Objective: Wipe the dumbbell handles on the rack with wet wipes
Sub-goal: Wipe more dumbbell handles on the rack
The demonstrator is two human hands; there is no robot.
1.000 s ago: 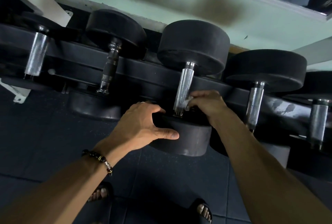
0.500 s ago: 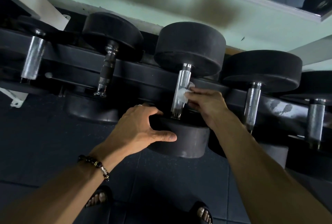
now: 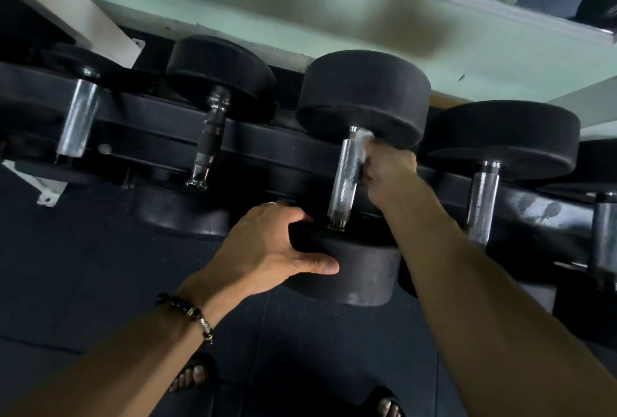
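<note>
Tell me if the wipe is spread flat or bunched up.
Bunched up. The wipe shows as a small crumpled white wad, pinched by the right hand against the top of the handle.

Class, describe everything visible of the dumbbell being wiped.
The dumbbell lies across the black rack with two black, rubbery round heads and a knurled, shiny metal handle. The left hand grips its near head; the right hand presses a white wet wipe against the handle's far end.

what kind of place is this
Most likely a gym's weights area. Black dumbbells with metal handles sit in a row on a dark rack, over dark rubber-looking floor tiles. The right hand rubs a wipe along one handle.
</note>
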